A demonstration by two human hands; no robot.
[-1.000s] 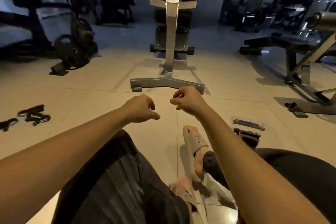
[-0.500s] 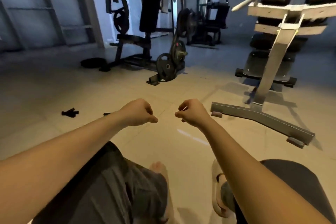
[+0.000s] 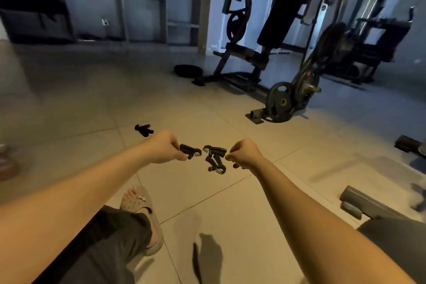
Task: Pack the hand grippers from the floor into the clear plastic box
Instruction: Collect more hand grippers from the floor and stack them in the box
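Several black hand grippers lie on the tiled floor. One (image 3: 144, 129) is farther off to the left, one (image 3: 190, 151) shows just past my left hand, and a small cluster (image 3: 215, 159) lies between my two hands. My left hand (image 3: 164, 147) and my right hand (image 3: 244, 153) are held out in front of me as curled fists above the floor, with nothing in them. The left fist partly overlaps the nearest gripper in the view. The clear plastic box is out of view.
A weight plate (image 3: 280, 102) leans on a rack at the right, with a bench machine (image 3: 246, 57) behind it. A grey machine foot (image 3: 359, 203) lies at the lower right. My sandalled foot (image 3: 140, 205) rests on the tiles below my left arm.
The view has swung further left. The hand grippers, off to the left before, now show between and just beyond my fists. Both hands keep the same curled pose.
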